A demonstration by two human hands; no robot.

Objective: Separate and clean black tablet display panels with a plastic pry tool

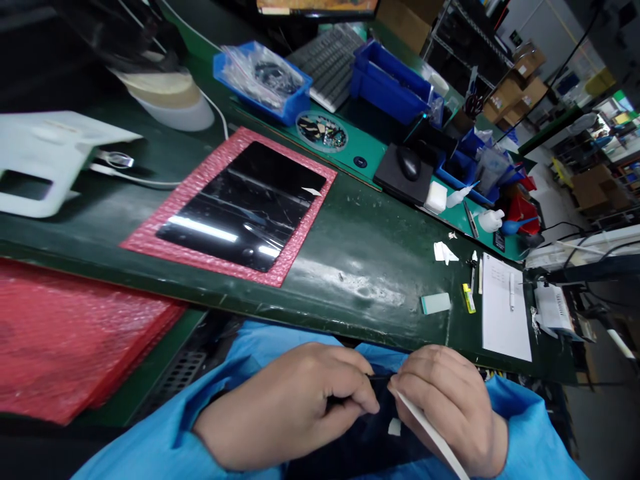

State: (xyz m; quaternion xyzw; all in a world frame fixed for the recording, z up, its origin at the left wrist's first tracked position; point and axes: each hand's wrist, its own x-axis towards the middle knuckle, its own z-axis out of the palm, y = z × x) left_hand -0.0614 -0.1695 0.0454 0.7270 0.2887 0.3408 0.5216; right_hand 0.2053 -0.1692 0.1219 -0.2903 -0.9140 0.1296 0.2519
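Note:
Over my lap, just in front of the bench edge, both hands work close together. My left hand (300, 400) is closed, thumb and index finger curled toward each other. A thin dark line runs from its fingers toward the right hand; what it is I cannot make out. My right hand (445, 400) is wrapped over a thin, flat white piece (431, 432), seen nearly edge-on and running down out of the picture. Below and between the hands lies a small pale scrap (395, 427). On the bench a glossy black screen panel (245, 200) rests on pink bubble wrap (145, 230).
Red bubble-wrap sheets (75, 333) are stacked at the left. A white plastic housing (55, 147) stands behind them. Along the back are blue bins (390, 83), a keyboard (325, 63) and a mouse (409, 163). To the right are a pale green block (436, 303) and paper (503, 307).

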